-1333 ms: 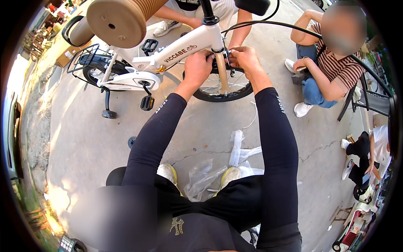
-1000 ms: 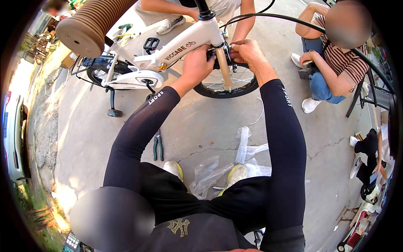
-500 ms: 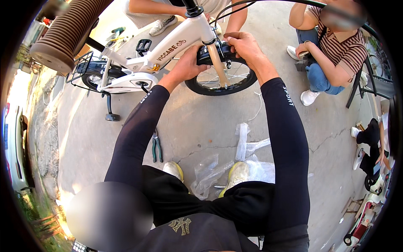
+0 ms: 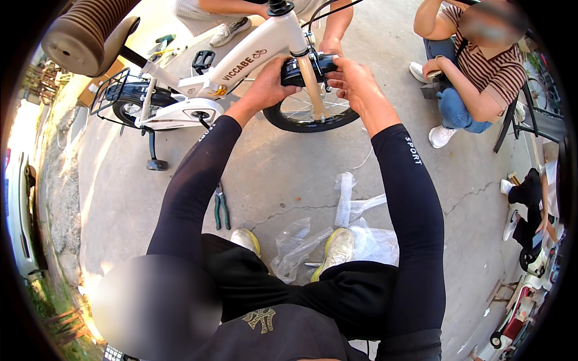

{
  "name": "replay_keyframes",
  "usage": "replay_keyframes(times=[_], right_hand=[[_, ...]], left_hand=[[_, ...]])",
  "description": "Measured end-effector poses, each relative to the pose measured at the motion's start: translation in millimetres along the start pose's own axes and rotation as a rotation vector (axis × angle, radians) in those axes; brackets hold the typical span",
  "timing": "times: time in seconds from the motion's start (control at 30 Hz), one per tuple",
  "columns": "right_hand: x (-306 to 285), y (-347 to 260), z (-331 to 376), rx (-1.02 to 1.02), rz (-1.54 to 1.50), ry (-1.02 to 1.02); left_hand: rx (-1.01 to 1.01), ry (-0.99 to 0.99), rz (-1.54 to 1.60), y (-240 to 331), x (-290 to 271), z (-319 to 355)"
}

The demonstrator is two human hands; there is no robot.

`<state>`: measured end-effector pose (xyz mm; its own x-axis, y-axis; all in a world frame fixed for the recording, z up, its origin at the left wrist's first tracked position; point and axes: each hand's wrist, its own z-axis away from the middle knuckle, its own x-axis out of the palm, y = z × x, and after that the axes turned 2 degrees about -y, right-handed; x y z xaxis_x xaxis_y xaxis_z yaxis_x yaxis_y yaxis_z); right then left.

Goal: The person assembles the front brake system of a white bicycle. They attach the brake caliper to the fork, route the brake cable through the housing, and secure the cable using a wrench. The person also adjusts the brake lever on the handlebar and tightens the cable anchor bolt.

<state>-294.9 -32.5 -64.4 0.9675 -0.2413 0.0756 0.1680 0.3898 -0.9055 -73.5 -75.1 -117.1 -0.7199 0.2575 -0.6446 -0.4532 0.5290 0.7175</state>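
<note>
A white children's bicycle (image 4: 241, 65) stands in front of me, its front wheel (image 4: 313, 127) below the tan fork (image 4: 315, 90). A black mudguard (image 4: 293, 73) sits over the top of that wheel, around the fork. My left hand (image 4: 268, 87) is closed on the mudguard's left end, thumb toward the fork. My right hand (image 4: 356, 84) holds its right end, thumb side on top and fingers curled beside it. Just above, another person's hand (image 4: 330, 47) reaches in by the fork; its fingertips are partly hidden.
A brown handlebar grip (image 4: 84, 42) looms at upper left. Green-handled pliers (image 4: 221, 207) and clear plastic wrap (image 4: 361, 240) lie on the concrete near my shoes. One person (image 4: 475, 72) squats at right; another (image 4: 229, 9) is behind the bicycle. A training wheel (image 4: 158, 165) sticks out at left.
My right hand has gone from a pinch near the fork to a wider hold at the mudguard's right end. More of the mudguard shows. The bicycle has shifted slightly left in view.
</note>
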Motion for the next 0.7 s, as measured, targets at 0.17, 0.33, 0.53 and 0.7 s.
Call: replay_keyframes(times=[0.17, 0.33, 0.53, 0.7], right_hand=[[5, 17, -3, 0.064, -0.254, -0.307], [15, 29, -9, 0.031, -0.343, -0.316], [20, 37, -25, 0.066, -0.584, -0.275], [26, 39, -31, 0.033, -0.561, -0.222]], left_hand=[[-0.012, -0.001, -0.019, 1, 0, -1], [-0.035, 0.004, -0.034, 3, 0, -2], [-0.032, -0.009, -0.008, 4, 0, -3], [-0.022, -0.008, -0.034, 3, -1, -3]])
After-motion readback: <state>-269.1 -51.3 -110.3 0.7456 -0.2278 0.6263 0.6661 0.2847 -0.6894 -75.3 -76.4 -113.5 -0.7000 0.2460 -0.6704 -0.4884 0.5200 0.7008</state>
